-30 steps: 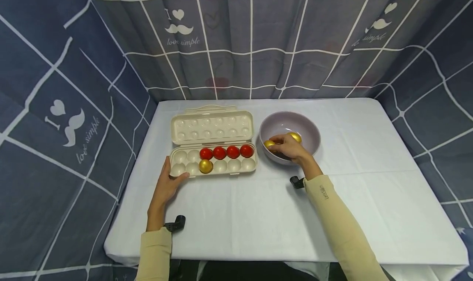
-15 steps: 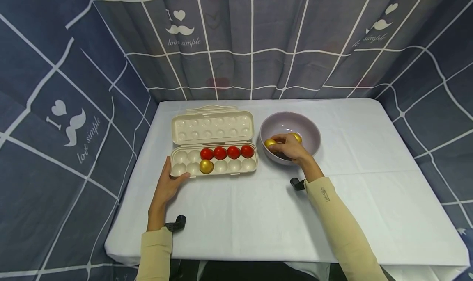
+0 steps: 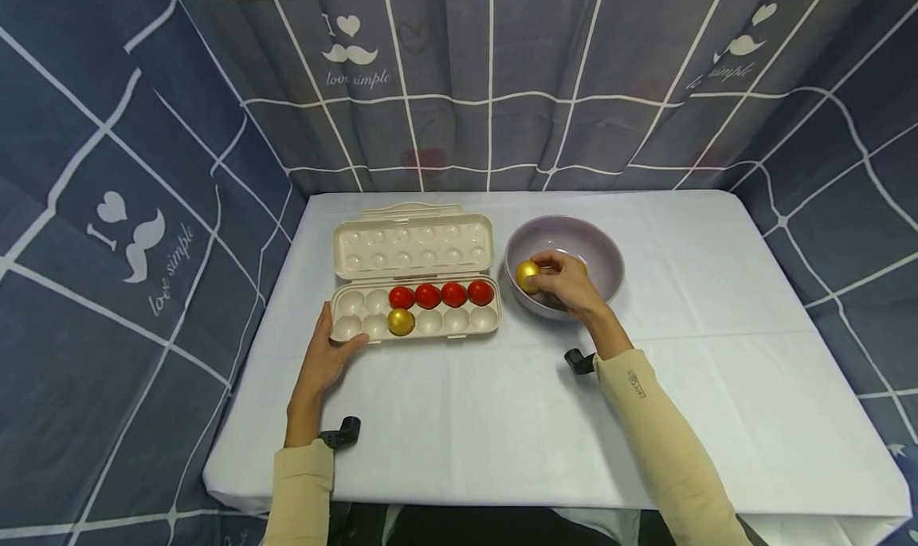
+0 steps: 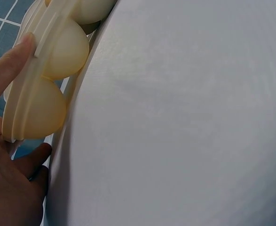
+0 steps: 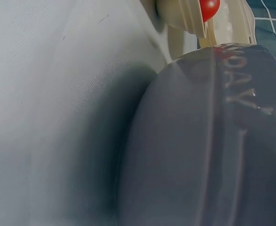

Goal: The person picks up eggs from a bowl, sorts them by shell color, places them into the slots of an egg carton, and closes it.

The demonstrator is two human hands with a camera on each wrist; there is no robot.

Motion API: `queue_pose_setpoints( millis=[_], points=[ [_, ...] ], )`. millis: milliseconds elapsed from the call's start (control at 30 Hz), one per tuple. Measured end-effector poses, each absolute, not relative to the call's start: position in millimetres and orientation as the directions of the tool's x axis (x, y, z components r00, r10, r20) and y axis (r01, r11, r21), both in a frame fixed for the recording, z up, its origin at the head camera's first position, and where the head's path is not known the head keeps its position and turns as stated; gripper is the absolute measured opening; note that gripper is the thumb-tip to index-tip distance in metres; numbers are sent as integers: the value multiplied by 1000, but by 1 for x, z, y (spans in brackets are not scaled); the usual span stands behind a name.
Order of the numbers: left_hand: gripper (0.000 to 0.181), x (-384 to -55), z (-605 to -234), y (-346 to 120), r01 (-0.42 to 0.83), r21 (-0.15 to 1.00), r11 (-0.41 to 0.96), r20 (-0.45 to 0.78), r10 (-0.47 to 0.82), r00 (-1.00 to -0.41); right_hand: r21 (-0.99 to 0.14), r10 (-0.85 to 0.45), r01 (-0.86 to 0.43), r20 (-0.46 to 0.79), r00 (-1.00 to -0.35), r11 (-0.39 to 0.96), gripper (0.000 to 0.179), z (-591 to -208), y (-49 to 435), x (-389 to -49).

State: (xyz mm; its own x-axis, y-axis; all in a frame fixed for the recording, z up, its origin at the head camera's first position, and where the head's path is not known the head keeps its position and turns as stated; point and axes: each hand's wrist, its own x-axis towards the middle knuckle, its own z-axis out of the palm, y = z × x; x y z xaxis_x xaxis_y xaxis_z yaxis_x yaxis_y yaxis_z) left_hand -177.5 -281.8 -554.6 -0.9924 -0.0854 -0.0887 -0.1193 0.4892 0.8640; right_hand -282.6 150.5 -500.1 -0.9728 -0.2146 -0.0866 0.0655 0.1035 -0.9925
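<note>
An open cream egg carton (image 3: 413,247) lies at the left of the table. Its tray holds several red eggs (image 3: 453,294) in the back row and one golden egg (image 3: 401,322) in front. My left hand (image 3: 326,363) holds the tray's left end, with the thumb (image 4: 13,63) against its front rim in the left wrist view. Inside the mauve bowl (image 3: 610,251), near its left wall, my right hand (image 3: 574,287) pinches a second golden egg (image 3: 527,272) between thumb and fingers. Another golden egg behind that hand is almost wholly hidden.
A white cloth covers the table (image 3: 445,418). Grey checked curtains (image 3: 445,76) stand at the back and both sides. From the right wrist, the bowl's outer wall (image 5: 170,141) fills much of the view, with the carton's end beyond it.
My right hand has raised the golden egg slightly toward the bowl's left rim. My left hand and the carton have stayed in place.
</note>
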Motion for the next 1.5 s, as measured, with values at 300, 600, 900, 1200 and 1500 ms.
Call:
queue_pose_setpoints(
  millis=[300,600,900,1200,1500],
  points=[
    [109,-178,-556,-284,-108,869,483,-77,-83,-994,-997,-256,15,-35,-966,80,45,-500,153,-278],
    [110,-175,-555,-285,-152,861,486,-119,-99,-988,-983,-304,-151,113,-946,104,39,-502,149,-272],
    [111,-174,-554,-286,-144,862,487,-107,-103,-989,-977,-293,-180,139,-946,119,41,-499,135,-259],
    [110,-175,-555,-285,-136,873,468,-99,-103,-990,-969,-326,-247,230,-917,14,41,-491,94,-237],
    [111,-176,-553,-283,-125,876,466,-88,-101,-991,-947,-316,-320,303,-899,3,41,-521,28,-225]
  ],
)
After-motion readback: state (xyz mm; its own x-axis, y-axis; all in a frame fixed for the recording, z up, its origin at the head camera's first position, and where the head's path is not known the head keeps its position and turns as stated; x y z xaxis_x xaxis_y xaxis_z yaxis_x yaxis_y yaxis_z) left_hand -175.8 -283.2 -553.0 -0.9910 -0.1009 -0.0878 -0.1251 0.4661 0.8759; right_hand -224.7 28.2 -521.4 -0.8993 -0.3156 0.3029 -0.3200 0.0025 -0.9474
